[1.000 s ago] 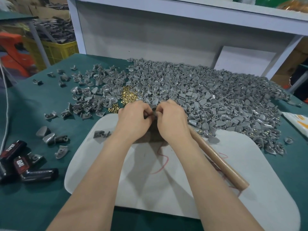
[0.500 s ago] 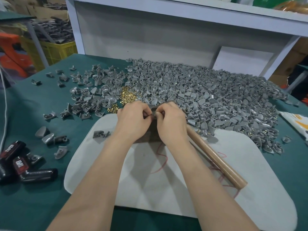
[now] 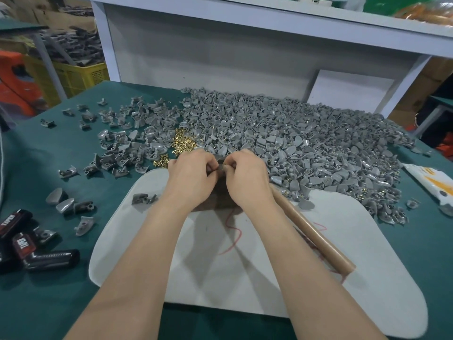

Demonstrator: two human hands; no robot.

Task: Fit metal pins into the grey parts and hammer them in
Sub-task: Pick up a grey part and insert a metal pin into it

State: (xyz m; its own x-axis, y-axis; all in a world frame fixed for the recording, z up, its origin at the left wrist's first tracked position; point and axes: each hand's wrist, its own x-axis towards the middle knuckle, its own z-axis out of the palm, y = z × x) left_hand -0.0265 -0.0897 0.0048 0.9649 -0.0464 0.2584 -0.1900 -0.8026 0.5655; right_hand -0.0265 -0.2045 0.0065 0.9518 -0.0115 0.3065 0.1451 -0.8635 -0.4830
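Note:
My left hand (image 3: 190, 179) and my right hand (image 3: 247, 177) meet at the far edge of a white board (image 3: 269, 278), fingers curled round one small grey part (image 3: 220, 160) held between them. Any pin in my fingers is hidden. Behind my hands lies a large heap of grey parts (image 3: 306, 143), and a small pile of brass pins (image 3: 182, 143) sits just left of it. A wooden hammer handle (image 3: 311, 230) lies on the board under my right wrist; its head is hidden.
Several grey parts (image 3: 127, 148) are scattered at the left, one (image 3: 142, 198) on the board's corner. Black tools with red labels (image 3: 31, 246) lie at the near left. A white packet (image 3: 434, 182) is at the right edge. A grey panel (image 3: 220, 57) backs the green table.
Both hands stay together on the grey part with only slight finger movement. Nothing else has moved.

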